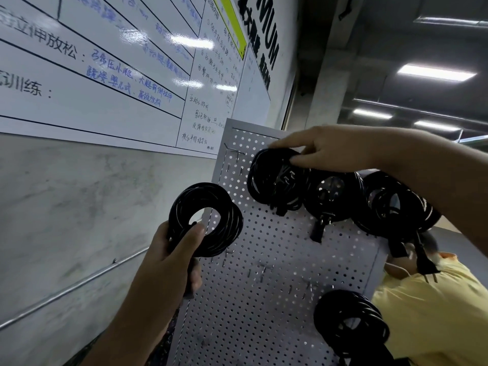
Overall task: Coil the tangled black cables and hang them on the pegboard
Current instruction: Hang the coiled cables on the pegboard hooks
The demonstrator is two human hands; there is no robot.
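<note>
I think it is nearly done: three coils (314,207) hang on the pegboard (264,260), the fingers (298,161) of the right hand (330,151) pinch a fourth coil (264,180) at 11 o'clock, and the left hand (171,257) grips one loose coil (182,207) not yet hung.

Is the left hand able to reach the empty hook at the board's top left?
Probably yes. The left hand, holding a coil, is just below that hook with only bare board between; the right hand pinches another coil alongside.

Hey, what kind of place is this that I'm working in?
Probably a gym or training facility's utility area: a large white wall board carries handwritten stretching and training notes, a grey perforated metal pegboard holds coiled black cables, and strip lights hang under bare ceiling.
</note>
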